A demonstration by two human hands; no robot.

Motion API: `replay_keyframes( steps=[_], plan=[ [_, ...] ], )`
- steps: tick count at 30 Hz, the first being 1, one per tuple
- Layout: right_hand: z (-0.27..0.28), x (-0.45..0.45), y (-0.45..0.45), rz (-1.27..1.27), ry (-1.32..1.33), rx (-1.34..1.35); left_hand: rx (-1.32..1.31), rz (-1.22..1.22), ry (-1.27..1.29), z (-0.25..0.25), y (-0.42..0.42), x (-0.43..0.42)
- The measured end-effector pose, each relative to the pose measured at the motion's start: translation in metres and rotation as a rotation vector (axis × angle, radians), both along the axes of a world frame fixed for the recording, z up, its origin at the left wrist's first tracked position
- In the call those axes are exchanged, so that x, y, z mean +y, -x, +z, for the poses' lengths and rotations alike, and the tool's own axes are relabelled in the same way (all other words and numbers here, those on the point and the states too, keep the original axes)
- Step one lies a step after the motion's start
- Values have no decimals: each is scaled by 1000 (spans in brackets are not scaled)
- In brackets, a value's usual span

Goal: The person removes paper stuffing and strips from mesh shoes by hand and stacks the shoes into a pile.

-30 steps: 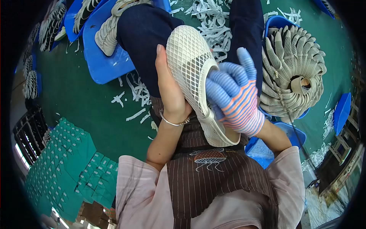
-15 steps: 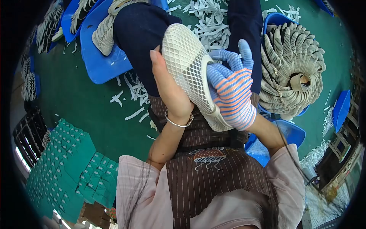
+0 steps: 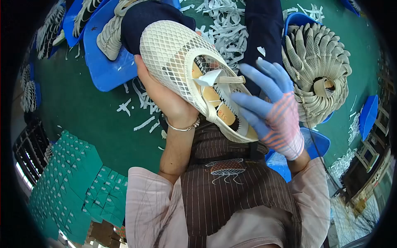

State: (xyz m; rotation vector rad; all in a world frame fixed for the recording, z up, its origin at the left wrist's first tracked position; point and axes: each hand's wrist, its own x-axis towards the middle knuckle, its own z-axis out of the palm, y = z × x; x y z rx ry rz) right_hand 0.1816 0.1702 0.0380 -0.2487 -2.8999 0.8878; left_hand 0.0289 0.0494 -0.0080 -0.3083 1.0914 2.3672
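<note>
Mesh shoe (image 3: pixel 165 49) at upper centre of the frame, toe to the upper left, opening turned upward. The bare left hand (image 3: pixel 165 95) is clamped around its side from beneath; the gloved right hand (image 3: pixel 281 111) is open, fingers spread beside the opening, contact uncertain. The hands are apart. A white scrap (image 3: pixel 209 78) lies across the opening, near the strap (image 3: pixel 231 79); a smaller scrap (image 3: pixel 261 51) shows above the gloved fingers.

Likely faults: a fingertip could snag the strap or mesh; a loose left grip could let the shoe roll; the white scrap could slip deeper inside.

Edges: the dark trouser leg (image 3: pixel 264 29) and apron (image 3: pixel 231 198) bound the shoe above and below; the blue basin (image 3: pixel 290 20) limits room at right. Green floor (image 3: pixel 103 111) gives wider room at left.
</note>
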Motion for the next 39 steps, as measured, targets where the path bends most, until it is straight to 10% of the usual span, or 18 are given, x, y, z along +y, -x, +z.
replay_keyframes(
  steps=[25,35,39],
  plan=[
    [-27,-11,47,-57,-375,173,300,18,259,16,-9,13],
    [-38,-21,23,-168,-485,705,420,238,246,19,-21,10],
    [-27,-21,32,56,-120,329,380,186,-2,17,-19,1]
  ],
)
